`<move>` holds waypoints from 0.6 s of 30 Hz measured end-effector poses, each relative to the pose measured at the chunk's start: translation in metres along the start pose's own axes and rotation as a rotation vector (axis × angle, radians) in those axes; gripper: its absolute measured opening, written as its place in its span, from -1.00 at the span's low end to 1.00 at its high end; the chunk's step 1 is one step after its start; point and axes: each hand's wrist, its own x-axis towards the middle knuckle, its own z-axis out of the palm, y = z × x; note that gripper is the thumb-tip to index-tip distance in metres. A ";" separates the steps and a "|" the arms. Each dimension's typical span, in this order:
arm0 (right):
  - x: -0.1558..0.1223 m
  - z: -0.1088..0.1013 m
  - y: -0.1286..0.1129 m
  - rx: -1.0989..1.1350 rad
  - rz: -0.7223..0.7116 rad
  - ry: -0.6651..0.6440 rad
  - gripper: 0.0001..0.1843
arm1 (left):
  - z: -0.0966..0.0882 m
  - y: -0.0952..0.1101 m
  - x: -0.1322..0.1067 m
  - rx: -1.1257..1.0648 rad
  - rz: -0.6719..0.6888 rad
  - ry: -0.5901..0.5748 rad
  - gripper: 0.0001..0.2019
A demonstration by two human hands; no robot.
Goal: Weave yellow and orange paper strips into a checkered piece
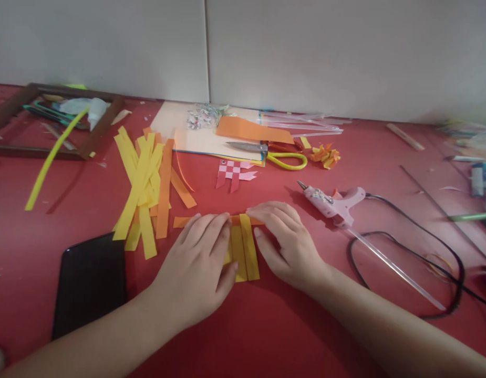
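Note:
Side-by-side yellow paper strips (249, 252) lie upright on the red table, crossed near their top by an orange paper strip (181, 222). My left hand (195, 262) rests over their left part, its fingers stretched out and hiding some of the paper. On the other side, my right hand (290, 244) has its fingertips at the top of the rightmost yellow strip and the orange strip, with the thumb held apart. Beyond my hands lies a pink and red woven paper fish (231, 170).
Loose yellow strips (138, 191) and a black phone (90, 286) lie at left. Scissors (286, 160) sit beyond the fish. A pink glue gun (331, 203) with its glue stick and a dark cord (408, 206) occupies the right. A brown frame (87, 144) stands far left.

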 end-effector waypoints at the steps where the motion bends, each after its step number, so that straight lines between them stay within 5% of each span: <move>1: 0.000 0.000 0.000 -0.002 0.014 0.016 -0.70 | 0.000 0.000 0.000 -0.004 0.005 0.001 -0.53; 18: -0.002 0.007 0.003 -0.040 0.023 -0.011 -0.78 | 0.004 -0.001 -0.002 -0.004 0.038 0.009 -0.55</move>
